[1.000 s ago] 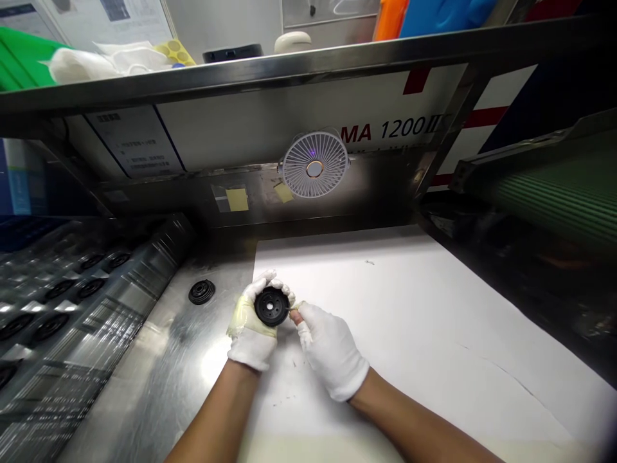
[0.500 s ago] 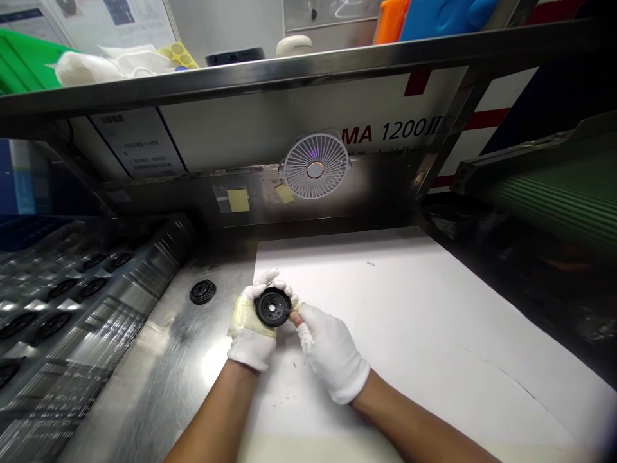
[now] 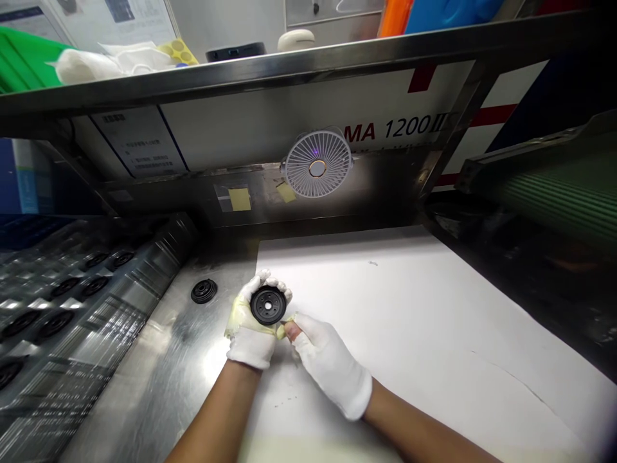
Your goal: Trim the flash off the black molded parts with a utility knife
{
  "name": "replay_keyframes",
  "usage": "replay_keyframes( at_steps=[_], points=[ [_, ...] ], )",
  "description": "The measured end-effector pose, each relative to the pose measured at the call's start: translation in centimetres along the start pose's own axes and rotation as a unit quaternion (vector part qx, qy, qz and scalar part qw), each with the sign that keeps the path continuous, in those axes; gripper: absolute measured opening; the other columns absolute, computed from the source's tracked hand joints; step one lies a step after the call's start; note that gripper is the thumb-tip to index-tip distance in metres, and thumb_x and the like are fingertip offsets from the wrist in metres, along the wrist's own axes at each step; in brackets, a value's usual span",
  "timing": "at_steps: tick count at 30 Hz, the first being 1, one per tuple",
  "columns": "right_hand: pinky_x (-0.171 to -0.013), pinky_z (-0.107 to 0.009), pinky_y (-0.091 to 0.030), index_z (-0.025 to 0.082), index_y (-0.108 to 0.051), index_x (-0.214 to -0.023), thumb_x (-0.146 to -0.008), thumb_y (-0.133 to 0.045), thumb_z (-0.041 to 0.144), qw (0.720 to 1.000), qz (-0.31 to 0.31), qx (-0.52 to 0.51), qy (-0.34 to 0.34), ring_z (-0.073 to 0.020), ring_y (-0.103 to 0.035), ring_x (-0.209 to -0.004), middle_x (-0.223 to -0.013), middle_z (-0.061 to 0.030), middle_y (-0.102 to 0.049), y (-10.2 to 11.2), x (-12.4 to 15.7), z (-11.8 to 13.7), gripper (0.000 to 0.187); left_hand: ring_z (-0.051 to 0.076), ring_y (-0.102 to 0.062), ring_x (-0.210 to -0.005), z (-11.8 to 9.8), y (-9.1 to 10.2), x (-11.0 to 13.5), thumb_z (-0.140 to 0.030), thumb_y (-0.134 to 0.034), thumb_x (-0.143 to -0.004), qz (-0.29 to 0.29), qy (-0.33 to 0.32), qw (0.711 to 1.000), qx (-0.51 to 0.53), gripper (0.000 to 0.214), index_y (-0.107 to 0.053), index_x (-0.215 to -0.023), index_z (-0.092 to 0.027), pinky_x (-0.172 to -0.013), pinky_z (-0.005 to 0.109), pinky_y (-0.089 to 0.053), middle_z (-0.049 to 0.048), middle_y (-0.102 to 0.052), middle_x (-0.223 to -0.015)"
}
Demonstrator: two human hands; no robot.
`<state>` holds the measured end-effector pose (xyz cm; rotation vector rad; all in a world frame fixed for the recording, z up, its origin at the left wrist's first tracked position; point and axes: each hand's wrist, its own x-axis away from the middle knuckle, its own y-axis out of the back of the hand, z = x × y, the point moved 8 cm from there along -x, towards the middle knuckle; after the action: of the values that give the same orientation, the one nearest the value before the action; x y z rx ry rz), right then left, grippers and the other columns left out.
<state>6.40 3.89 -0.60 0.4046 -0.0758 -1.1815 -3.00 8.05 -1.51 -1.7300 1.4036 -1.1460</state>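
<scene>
My left hand (image 3: 245, 321), in a white glove with yellowish film over the palm, is closed around a black wheel-like disc (image 3: 268, 304). The disc's ringed face with a small bright centre hole is turned up toward me. Just below its right edge, my right hand (image 3: 322, 360) is closed in a pinch. Its white glove leaves the thumb tip bare, and a yellowish cover shows at the fingertips. What the pinch holds, if anything, is too small to make out. A second black disc (image 3: 204, 291) with stepped rings lies on the metal table to the left.
Stacked clear trays (image 3: 120, 308) holding black discs fill the left side. A white sheet (image 3: 409, 334) covers the table's middle and right. A small fan (image 3: 318, 164) hangs under the metal shelf (image 3: 270, 67). A green ribbed conveyor (image 3: 554, 180) stands at right.
My right hand has moved down, away from the disc's right edge. The disc has shifted slightly left in my left hand and faces me more squarely.
</scene>
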Motion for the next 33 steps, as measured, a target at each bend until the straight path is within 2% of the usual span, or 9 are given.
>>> replay_keyframes(
  at_steps=[4,11,15,19,23,26,29,31,33],
  points=[
    [-0.045,-0.02,-0.032,0.016,-0.054,-0.077,-0.089,-0.036,0.045,0.975,0.016,-0.215,-0.059,-0.0088,-0.038,-0.047,-0.053,0.0043,-0.042,0.4,-0.4,-0.8,0.036,0.014,-0.056,-0.066,-0.3,0.0,-0.1,-0.014,-0.056,-0.072,-0.008,0.003,1.0,0.0,0.003,-0.058,-0.074,-0.015,-0.067,0.032,-0.05,0.0019,-0.054,-0.067],
    [-0.029,-0.014,-0.018,0.017,-0.053,-0.081,-0.083,-0.043,0.055,0.915,-0.026,-0.366,-0.17,-0.0029,-0.024,-0.032,-0.052,0.0065,-0.043,1.3,0.2,-0.6,0.04,0.02,-0.059,-0.085,-0.5,0.5,0.4,-0.008,-0.054,-0.068,-0.061,0.027,0.998,0.003,0.011,-0.059,-0.077,-0.013,-0.081,0.041,-0.049,0.0037,-0.06,-0.078],
    [-0.028,-0.014,-0.021,0.016,-0.053,-0.077,-0.077,-0.044,0.066,0.879,0.008,-0.442,-0.179,-0.0024,-0.023,-0.028,-0.046,0.0069,-0.041,1.1,0.4,0.0,0.05,0.021,-0.061,-0.085,-1.2,1.3,0.4,-0.007,-0.051,-0.07,-0.142,-0.001,0.99,-0.019,0.013,-0.059,-0.078,-0.012,-0.076,0.042,-0.051,0.0074,-0.062,-0.086],
    [-0.033,-0.015,-0.024,0.015,-0.056,-0.073,-0.072,-0.045,0.072,0.872,0.002,-0.459,-0.172,-0.0038,-0.027,-0.033,-0.045,0.0052,-0.039,1.8,0.3,0.0,0.058,0.019,-0.063,-0.075,-1.9,2.6,0.2,-0.004,-0.049,-0.07,-0.221,-0.013,0.975,-0.004,0.015,-0.058,-0.076,-0.013,-0.071,0.04,-0.053,0.005,-0.062,-0.076],
    [-0.039,-0.019,-0.029,0.015,-0.06,-0.074,-0.066,-0.039,0.079,0.848,-0.001,-0.505,-0.163,-0.0068,-0.031,-0.037,-0.046,0.0038,-0.036,2.3,0.0,-0.8,0.068,0.021,-0.063,-0.078,-2.6,3.5,-0.4,-0.003,-0.049,-0.07,-0.239,-0.035,0.97,-0.003,0.022,-0.057,-0.087,-0.014,-0.07,0.041,-0.054,0.0054,-0.064,-0.079],
    [-0.042,-0.022,-0.034,0.015,-0.059,-0.095,-0.071,-0.044,0.072,0.824,-0.015,-0.549,-0.141,-0.01,-0.04,-0.042,-0.054,0.0005,-0.046,2.6,-0.3,-1.4,0.063,0.025,-0.062,-0.086,-2.7,3.3,-0.2,-0.006,-0.048,-0.071,-0.244,-0.048,0.969,-0.001,0.026,-0.057,-0.094,-0.013,-0.073,0.044,-0.053,0.0082,-0.065,-0.086],
    [-0.049,-0.024,-0.039,0.02,-0.049,-0.116,-0.067,-0.067,0.042,0.847,-0.086,-0.513,-0.107,-0.0113,-0.048,-0.051,-0.081,-0.0038,-0.058,3.9,-0.5,-1.8,0.056,0.03,-0.06,-0.093,-2.7,2.3,0.5,-0.012,-0.048,-0.073,-0.23,-0.065,0.971,0.001,0.025,-0.057,-0.096,-0.011,-0.078,0.051,-0.049,0.0123,-0.065,-0.092],
    [-0.056,-0.025,-0.043,0.022,-0.044,-0.121,-0.068,-0.067,0.028,0.87,-0.131,-0.462,-0.115,-0.0112,-0.051,-0.057,-0.095,-0.0057,-0.057,4.6,-0.3,-2.1,0.058,0.032,-0.058,-0.097,-2.6,1.6,0.8,-0.015,-0.048,-0.074,-0.201,-0.073,0.977,-0.001,0.025,-0.059,-0.097,-0.01,-0.081,0.055,-0.046,0.014,-0.064,-0.095],
    [-0.06,-0.027,-0.045,0.021,-0.044,-0.121,-0.075,-0.06,0.025,0.88,-0.153,-0.425,-0.145,-0.0113,-0.053,-0.057,-0.095,-0.0067,-0.058,4.8,-0.1,-2.5,0.049,0.033,-0.056,-0.101,-2.3,1.2,1.0,-0.017,-0.05,-0.075,-0.158,-0.061,0.986,0.002,0.027,-0.059,-0.099,-0.012,-0.085,0.057,-0.042,0.0142,-0.063,-0.101]
  ],
)
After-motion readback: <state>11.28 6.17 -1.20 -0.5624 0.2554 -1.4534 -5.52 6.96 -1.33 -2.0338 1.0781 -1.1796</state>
